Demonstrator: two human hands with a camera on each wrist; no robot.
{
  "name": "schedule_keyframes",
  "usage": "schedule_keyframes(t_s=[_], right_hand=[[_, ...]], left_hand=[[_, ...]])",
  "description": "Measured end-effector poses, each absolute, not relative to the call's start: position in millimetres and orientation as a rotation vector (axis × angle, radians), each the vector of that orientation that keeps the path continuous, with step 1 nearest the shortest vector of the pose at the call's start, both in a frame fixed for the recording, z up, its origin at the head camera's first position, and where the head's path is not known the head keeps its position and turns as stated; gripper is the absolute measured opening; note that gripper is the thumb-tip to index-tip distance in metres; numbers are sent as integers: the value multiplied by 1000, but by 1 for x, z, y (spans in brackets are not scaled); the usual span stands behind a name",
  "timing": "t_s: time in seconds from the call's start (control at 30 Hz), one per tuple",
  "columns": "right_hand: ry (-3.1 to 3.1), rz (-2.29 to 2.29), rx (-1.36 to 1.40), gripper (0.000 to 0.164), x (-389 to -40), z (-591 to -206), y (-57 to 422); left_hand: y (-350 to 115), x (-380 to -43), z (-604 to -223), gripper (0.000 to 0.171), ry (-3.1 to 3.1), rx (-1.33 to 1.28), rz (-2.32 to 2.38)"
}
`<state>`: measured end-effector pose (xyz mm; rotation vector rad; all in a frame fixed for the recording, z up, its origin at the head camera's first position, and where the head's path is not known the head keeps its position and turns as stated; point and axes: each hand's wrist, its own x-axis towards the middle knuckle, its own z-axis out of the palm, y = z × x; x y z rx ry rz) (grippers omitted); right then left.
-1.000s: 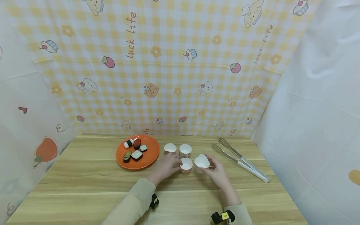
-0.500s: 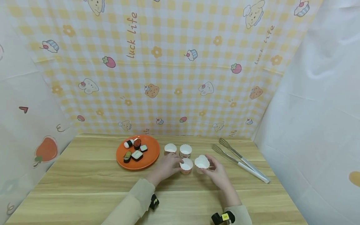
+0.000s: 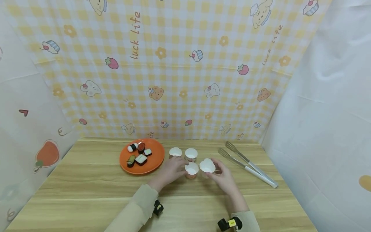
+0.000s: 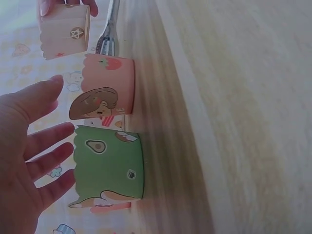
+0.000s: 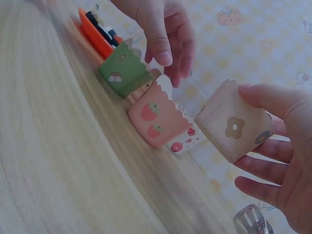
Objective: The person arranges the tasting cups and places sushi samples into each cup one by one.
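My right hand (image 3: 224, 178) pinches a beige paper baking cup (image 5: 233, 122) between thumb and fingers, held above the table and slightly squeezed. Left of it stands a pink baking cup (image 3: 191, 170) with strawberries printed on its side. My left hand (image 3: 171, 170) hovers beside the pink cup, thumb and fingers spread with nothing between them. In the left wrist view its fingers lie close to a green baking cup (image 4: 109, 163); whether they touch it I cannot tell. A whitish patterned cup (image 3: 191, 155) stands behind the pink one. From the head, my left hand partly hides the green cup.
On the left an orange plate (image 3: 157, 161) bears several sushi pieces (image 3: 141, 159). Metal tongs (image 3: 252, 169) lie slantwise on the wooden table (image 3: 185, 209) at the right. A yellow checked cloth (image 3: 185, 77) hangs behind, with white cloth at both sides.
My right hand and the beige cup have shifted very slightly left, toward the pink cup. The left hand has drawn a little to the left. The standing cups stay in place.
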<state>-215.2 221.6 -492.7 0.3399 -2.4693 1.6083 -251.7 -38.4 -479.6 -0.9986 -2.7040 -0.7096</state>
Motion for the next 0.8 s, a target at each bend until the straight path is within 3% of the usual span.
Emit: schedule_keyframes(t_s=[0.8], right_hand=[[-2472,1635,399,65,-211,-482,216]], left_hand=[[-33,-236,-467,43,-2588,-1016,-960]])
